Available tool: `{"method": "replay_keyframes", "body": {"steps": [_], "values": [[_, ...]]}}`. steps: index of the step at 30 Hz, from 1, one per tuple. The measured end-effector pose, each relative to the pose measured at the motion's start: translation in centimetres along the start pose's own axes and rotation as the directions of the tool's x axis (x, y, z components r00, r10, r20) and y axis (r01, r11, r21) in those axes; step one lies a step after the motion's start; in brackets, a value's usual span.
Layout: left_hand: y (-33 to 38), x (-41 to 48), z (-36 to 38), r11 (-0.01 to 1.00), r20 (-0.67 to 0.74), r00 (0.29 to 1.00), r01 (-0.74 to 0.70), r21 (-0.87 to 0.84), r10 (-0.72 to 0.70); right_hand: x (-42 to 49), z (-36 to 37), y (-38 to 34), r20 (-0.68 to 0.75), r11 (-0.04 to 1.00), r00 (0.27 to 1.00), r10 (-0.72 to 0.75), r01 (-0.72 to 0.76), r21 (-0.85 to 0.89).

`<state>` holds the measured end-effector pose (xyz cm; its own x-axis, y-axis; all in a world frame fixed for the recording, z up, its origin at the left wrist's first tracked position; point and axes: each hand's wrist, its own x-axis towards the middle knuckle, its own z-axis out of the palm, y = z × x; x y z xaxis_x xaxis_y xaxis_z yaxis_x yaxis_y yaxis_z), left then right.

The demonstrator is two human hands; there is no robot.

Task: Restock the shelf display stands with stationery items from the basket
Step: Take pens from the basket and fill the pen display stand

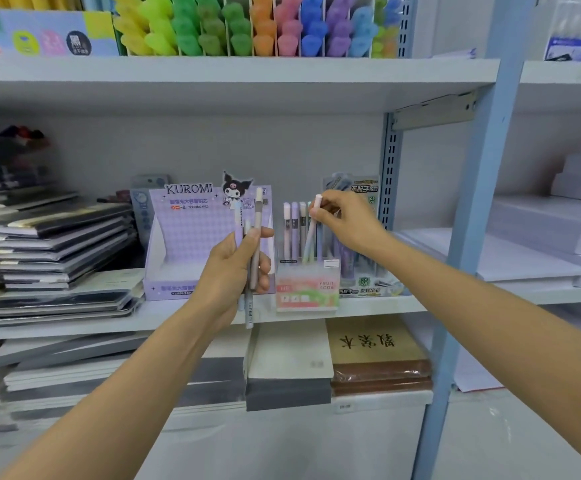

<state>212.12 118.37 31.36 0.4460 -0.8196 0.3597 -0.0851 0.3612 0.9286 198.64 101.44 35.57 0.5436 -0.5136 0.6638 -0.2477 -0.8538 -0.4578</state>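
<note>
Above the pen stand (308, 289): my right hand (346, 221) pinches one pen (311, 237).
Pen: tip down, nearly upright.
Left of stand: my left hand (226, 271) grips spare pens (257, 213).

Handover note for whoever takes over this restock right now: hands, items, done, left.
Left hand grips a few spare pens upright, in front of the Kuromi box.
Right hand: fingers pinch the top of a pink-capped pen, its lower end at the Fruit Soda stand.
Done: stocked pens stand upright in it.
Left: release this pen, place the spare ones. Basket not in view.
</note>
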Motion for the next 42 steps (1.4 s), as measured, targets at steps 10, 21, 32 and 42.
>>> {"method": "replay_keyframes", "body": {"steps": [10, 21, 32, 42], "values": [[-0.6, 0.2, -0.1, 0.999, 0.012, 1.000, 0.024, 0.021, -0.024, 0.3, 1.0, -0.4, -0.083, 1.000, 0.997, -0.002, 0.004, 0.021], [-0.4, -0.2, 0.5, 0.999, 0.068, 0.997, 0.017, 0.040, -0.020, -0.3, 0.0, -1.9, -0.099, 0.987, 0.995, 0.028, -0.012, 0.160], [1.3, -1.3, 2.1, 0.997, 0.137, 0.990, 0.017, 0.070, -0.026, -1.8, -1.7, -4.9, 0.044, 0.717, 0.997, 0.057, -0.072, 0.694], [1.5, -0.9, 2.1, 0.988, 0.028, 0.991, 0.127, 0.089, -0.130, -1.6, -3.0, -1.6, -0.216, 0.866, 0.952, 0.215, -0.084, 0.493]]}}
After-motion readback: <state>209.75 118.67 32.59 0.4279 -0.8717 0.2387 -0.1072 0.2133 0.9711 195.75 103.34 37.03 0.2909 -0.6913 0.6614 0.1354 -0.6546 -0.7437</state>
